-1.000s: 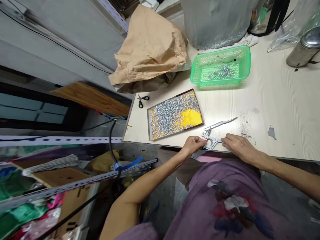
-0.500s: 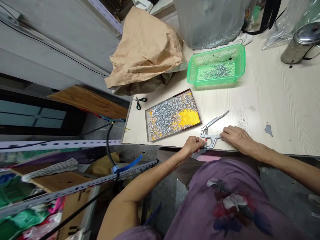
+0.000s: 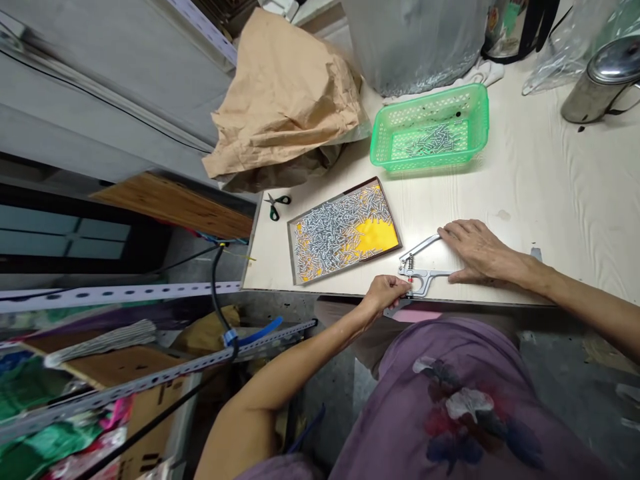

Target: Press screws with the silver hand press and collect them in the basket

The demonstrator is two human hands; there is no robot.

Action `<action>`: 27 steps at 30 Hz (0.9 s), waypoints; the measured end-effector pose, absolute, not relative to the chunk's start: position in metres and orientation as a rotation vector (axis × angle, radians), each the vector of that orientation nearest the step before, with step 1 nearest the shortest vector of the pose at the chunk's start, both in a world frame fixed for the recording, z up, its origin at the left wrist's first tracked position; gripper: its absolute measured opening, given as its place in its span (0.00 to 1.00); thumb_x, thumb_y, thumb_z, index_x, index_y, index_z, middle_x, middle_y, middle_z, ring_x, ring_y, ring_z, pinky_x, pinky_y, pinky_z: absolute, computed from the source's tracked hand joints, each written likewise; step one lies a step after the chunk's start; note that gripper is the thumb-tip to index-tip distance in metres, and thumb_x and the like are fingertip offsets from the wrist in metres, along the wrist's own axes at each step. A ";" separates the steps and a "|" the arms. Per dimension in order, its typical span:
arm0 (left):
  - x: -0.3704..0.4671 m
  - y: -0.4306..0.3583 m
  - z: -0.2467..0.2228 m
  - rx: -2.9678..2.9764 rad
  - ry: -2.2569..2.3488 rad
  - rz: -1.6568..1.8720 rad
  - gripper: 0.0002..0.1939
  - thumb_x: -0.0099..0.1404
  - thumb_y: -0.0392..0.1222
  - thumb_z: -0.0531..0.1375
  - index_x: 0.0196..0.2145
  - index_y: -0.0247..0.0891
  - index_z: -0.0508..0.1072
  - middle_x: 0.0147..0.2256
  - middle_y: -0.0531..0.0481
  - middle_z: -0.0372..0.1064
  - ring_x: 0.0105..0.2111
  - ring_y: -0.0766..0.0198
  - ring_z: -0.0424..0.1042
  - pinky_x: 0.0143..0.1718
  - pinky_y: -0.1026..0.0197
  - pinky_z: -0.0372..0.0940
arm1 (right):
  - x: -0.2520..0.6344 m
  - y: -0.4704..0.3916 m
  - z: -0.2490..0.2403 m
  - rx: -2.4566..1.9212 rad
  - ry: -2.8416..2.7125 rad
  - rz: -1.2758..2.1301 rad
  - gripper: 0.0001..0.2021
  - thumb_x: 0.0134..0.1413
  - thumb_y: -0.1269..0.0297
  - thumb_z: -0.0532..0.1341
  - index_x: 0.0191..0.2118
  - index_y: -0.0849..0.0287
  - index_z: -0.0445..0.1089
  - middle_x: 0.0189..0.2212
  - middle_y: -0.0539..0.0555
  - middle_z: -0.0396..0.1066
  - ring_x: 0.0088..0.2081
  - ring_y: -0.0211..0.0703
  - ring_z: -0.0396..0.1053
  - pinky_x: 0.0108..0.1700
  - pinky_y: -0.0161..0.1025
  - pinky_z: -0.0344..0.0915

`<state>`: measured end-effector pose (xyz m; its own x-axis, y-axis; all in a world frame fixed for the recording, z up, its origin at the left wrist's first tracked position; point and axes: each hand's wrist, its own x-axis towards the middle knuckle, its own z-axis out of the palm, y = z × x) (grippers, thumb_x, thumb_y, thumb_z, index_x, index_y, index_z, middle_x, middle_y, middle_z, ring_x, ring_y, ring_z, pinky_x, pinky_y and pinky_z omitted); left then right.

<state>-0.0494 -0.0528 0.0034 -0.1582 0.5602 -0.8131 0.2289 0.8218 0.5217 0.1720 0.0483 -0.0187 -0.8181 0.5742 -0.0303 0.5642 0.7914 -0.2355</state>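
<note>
A pair of grey hand-press pliers (image 3: pixel 424 273) with a spring and a red part near its jaw lies at the table's front edge, handles spread apart. My right hand (image 3: pixel 480 252) spans these handles, fingertips on the upper one and thumb against the lower. At the jaw, the fingers of my left hand (image 3: pixel 387 292) are pinched together; whatever small piece is between them is hidden. Just beyond my left hand lies a shallow tray (image 3: pixel 349 265) with a yellow bottom, strewn with small silver rod-like pieces (image 3: pixel 325 233).
Behind the tray stands a green plastic basket (image 3: pixel 425 163) holding similar silver pieces. Small scissors (image 3: pixel 276 205) lie near the table's left edge. A crumpled brown paper bag (image 3: pixel 290 100), a large clear bag (image 3: pixel 415 47) and a metal pitcher (image 3: pixel 590 93) stand farther back.
My right hand has moved up from the lower handle and now reaches across both handles. The upper handle's tip has come under its fingers. My left hand stays at the jaw.
</note>
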 end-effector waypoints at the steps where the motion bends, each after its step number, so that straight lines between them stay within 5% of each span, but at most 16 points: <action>1: -0.050 -0.053 0.002 0.611 1.741 0.329 0.08 0.59 0.34 0.65 0.24 0.31 0.72 0.15 0.61 0.60 0.10 0.78 0.53 0.12 0.72 0.48 | 0.171 0.048 -0.016 -0.944 -2.946 0.358 0.43 0.45 0.40 0.63 0.61 0.64 0.57 0.52 0.67 0.66 0.52 0.63 0.61 0.51 0.53 0.57; 15: -0.056 -0.062 -0.002 0.871 1.802 0.282 0.11 0.61 0.42 0.65 0.26 0.32 0.71 0.18 0.58 0.62 0.15 0.74 0.59 0.18 0.69 0.56 | 0.172 0.040 -0.014 -0.906 -2.885 0.391 0.21 0.55 0.52 0.63 0.50 0.60 0.67 0.43 0.63 0.69 0.43 0.55 0.62 0.41 0.46 0.58; 20: -0.050 -0.064 0.001 1.767 1.860 0.377 0.07 0.64 0.42 0.62 0.37 0.36 0.72 0.36 0.47 0.71 0.37 0.61 0.71 0.39 0.59 0.68 | 0.170 0.035 -0.013 -0.903 -2.896 0.371 0.14 0.56 0.58 0.63 0.44 0.62 0.69 0.39 0.62 0.70 0.41 0.53 0.63 0.40 0.45 0.57; 27: -0.022 -0.021 -0.014 2.418 1.419 0.153 0.32 0.64 0.44 0.62 0.60 0.32 0.55 0.58 0.33 0.60 0.56 0.48 0.62 0.56 0.46 0.61 | 0.173 0.032 -0.012 -0.948 -2.888 0.426 0.25 0.48 0.59 0.68 0.50 0.67 0.67 0.42 0.64 0.69 0.44 0.56 0.63 0.42 0.46 0.60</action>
